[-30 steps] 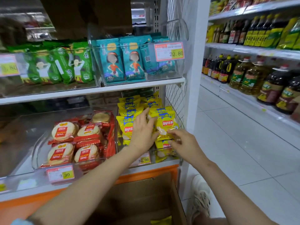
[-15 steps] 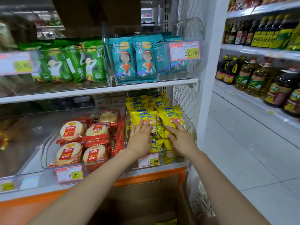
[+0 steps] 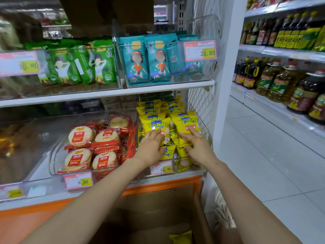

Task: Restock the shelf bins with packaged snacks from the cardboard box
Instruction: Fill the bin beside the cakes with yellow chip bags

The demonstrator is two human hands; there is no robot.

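The left hand and the right hand both lie flat on the yellow foil snack packets that stand in rows in the clear plastic bin at the right end of the lower shelf. The fingers are straight and press the packet fronts without gripping anything. One more yellow packet lies in the open brown cardboard box on the floor just below the shelf edge.

The white shelf board overhangs the bin closely. A white wire mesh panel closes its right side, and a second clear bin of red-wrapped round rice crackers touches its left side.

The yellow packets bear blue lettering and a red logo too small to read. The white and yellow price tag on the bin front reads 32.90. The cracker tag reads 9.90. On the upper shelf, teal packets with a cartoon figure carry a tag reading 20.80, and beside them stand green packets.

To the right, past a white upright post, a pale tiled aisle runs along shelves of cooking-oil bottles.
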